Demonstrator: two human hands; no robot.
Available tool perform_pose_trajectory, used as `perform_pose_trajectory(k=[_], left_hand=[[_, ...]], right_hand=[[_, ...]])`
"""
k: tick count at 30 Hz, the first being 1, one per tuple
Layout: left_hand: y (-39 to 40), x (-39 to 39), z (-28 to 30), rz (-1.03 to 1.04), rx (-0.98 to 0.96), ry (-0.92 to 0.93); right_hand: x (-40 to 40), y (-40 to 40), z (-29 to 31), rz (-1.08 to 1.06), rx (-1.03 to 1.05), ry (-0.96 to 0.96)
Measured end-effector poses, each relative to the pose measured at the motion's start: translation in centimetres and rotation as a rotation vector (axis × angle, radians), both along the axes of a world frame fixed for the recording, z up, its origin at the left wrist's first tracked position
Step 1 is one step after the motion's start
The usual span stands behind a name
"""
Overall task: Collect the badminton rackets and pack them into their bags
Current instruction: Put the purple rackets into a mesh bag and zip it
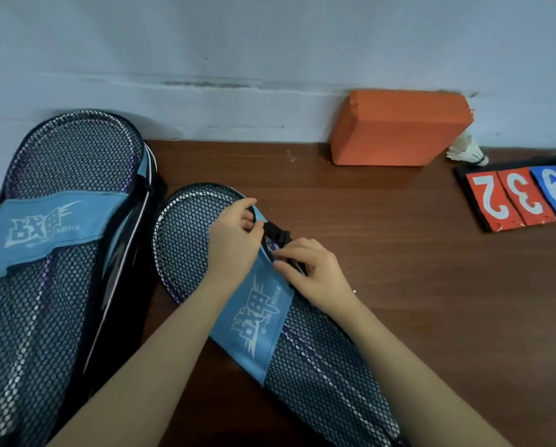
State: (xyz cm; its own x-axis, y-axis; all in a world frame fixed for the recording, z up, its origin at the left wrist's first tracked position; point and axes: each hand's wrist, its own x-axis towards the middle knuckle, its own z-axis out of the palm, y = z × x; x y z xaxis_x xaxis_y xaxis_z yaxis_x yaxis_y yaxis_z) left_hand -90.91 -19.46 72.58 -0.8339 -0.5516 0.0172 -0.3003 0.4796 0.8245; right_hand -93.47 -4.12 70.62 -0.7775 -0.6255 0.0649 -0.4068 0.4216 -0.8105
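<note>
Head view: brown wooden table [399, 269] against a pale wall [238, 43]. Two mesh racket bags with blue logo bands lie on it. Left racket bag [54, 253] at the table's left edge, head end leaning up against the wall, racket frame visible through the mesh. Second racket bag [270, 324] lies diagonally near table centre, head end toward the wall, tail toward the near edge; a racket [180, 246] sits inside, white-rimmed head showing through the mesh. Left hand [234, 240] rests on that bag's head, fingers curled and pinching the bag's rim near the black buckle [278, 235]. Right hand [315, 269] just beside it at the bag's right edge, fingertips pinched on the edge below the buckle; what exactly it grips is hidden, cannot tell. Orange foam block [399, 127] at the far edge against the wall. White shuttlecock [468, 150] just right of it. Number flip board [522, 196] showing 2, 3, 9 at the far right edge.
</note>
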Motion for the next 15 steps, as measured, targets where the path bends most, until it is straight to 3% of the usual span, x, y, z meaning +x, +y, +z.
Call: perform_pose_trajectory(k=[5, 8, 15], left_hand=[[0.1, 1.4, 1.0, 0.055, 0.071, 0.047], [0.2, 2.3, 1.9, 0.043, 0.075, 0.089], [0.5, 3.9, 3.3, 0.054, 0.06, 0.147]], right_hand=[[-1.2, -0.2, 0.4, -0.056, 0.114, 0.099], [-1.7, -1.0, 1.2, -0.066, 0.038, 0.035], [-2.2, -1.9, 3.8, 0.094, 0.131, 0.008]])
